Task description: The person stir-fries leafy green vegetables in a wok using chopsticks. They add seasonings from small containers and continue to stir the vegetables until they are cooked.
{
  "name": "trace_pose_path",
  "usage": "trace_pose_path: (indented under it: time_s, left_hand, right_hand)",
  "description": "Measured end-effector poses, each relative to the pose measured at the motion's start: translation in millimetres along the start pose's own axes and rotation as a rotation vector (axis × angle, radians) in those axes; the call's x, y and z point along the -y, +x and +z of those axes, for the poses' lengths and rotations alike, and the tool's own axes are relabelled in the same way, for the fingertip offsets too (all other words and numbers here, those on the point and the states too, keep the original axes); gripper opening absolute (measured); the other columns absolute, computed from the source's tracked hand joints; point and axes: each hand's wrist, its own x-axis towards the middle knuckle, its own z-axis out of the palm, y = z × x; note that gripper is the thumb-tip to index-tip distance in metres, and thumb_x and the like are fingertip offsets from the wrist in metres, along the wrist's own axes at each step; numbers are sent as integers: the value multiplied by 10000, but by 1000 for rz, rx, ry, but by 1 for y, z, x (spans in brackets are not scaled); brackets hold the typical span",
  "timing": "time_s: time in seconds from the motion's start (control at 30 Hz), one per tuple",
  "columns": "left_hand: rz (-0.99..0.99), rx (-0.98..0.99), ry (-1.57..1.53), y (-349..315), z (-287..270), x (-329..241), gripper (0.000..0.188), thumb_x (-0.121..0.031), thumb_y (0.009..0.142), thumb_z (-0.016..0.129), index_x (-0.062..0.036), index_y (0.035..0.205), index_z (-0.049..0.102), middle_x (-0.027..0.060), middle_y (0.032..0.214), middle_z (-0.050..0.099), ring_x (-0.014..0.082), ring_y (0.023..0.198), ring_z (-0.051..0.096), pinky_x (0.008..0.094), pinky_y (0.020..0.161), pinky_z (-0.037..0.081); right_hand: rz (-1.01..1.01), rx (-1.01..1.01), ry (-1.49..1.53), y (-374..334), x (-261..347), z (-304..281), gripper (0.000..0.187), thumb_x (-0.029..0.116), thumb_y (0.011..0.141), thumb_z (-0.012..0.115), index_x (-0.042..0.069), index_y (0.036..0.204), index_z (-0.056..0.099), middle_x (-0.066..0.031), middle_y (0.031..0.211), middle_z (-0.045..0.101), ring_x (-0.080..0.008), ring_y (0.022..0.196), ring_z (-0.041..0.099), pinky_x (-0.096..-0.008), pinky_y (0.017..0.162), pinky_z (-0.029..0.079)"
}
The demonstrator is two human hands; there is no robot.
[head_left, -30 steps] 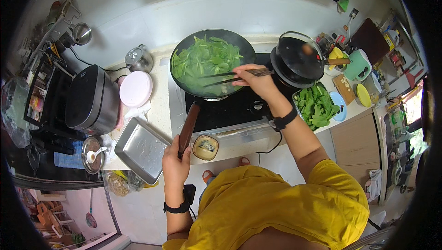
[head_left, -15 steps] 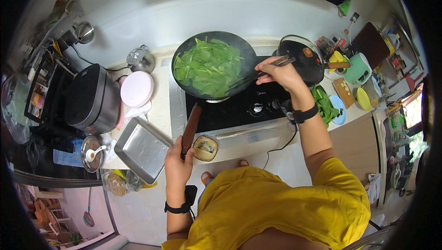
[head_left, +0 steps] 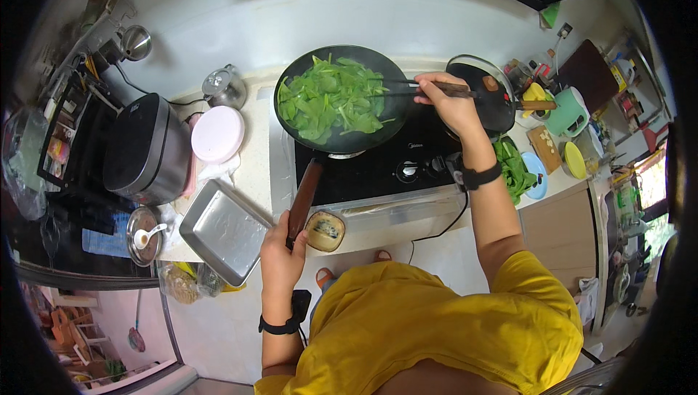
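Note:
My left hand [head_left: 282,253] is closed round the brown handle of a dark frying pan [head_left: 396,122] on the black cooktop [head_left: 356,177]. Chopped leafy greens [head_left: 331,97] are heaped in the pan. At the pan's right side, my right hand [head_left: 451,104] grips dark chopsticks [head_left: 458,90] with brown upper ends. Their tips reach over the pan's right part, at the edge of the greens. A small square dish [head_left: 325,231] with dark residue lies just right of my left hand, near the counter's front edge.
Left of the pan are a metal tray [head_left: 225,231], a rice cooker [head_left: 145,148], a pink round lid [head_left: 217,135] and a metal pot [head_left: 224,88]. To the right stand a lidded black pan [head_left: 476,104], more greens [head_left: 513,170], a blue plate [head_left: 536,177] and a cutting board [head_left: 544,148].
My right hand and the chopsticks have moved up and slightly right; their tips have risen from the pan's lower right. The greens have shifted and bunched up. My left hand stays on the handle.

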Motion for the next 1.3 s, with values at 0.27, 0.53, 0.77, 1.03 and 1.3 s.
trace_pose_path:
  time_s: [0.27,0.53,0.77,1.03,1.3]
  left_hand:
    - [120,16,-34,-3,3,-12,465,-142,749,704,39,1152,559,216,838,605,343,722,592,373,648,481]
    - [-138,269,-480,1,16,-12,421,-253,873,613,-38,1216,496,98,862,600,140,715,571,258,586,460]
    - [-399,689,-1299,14,18,6,672,-621,917,264,-29,1132,499,75,1041,581,178,862,601,306,741,508]
    - [-670,670,-1362,24,16,13,371,-334,965,402,-16,968,591,100,950,608,201,837,610,308,763,504]
    - [-520,671,-1233,11,21,13,353,-337,972,388,-20,969,543,75,953,588,171,832,609,297,725,527]
  right_hand:
    - [-253,288,-522,-8,-22,28,138,89,847,626,8,954,658,-107,818,622,-204,712,587,-263,607,457]
    - [518,59,263,-93,44,61,202,132,861,595,22,1029,573,-103,750,558,-216,508,498,-275,479,417]
    - [-554,481,-536,-183,28,150,285,78,802,574,13,1077,537,-142,1039,467,-297,943,509,-351,795,450]
    - [-187,445,-315,-214,27,174,330,116,845,574,19,1157,525,-167,1137,487,-338,1102,494,-381,970,394]
    - [972,-29,644,-187,-2,156,402,168,808,676,-42,1114,521,-209,1074,600,-268,902,630,-310,744,528]
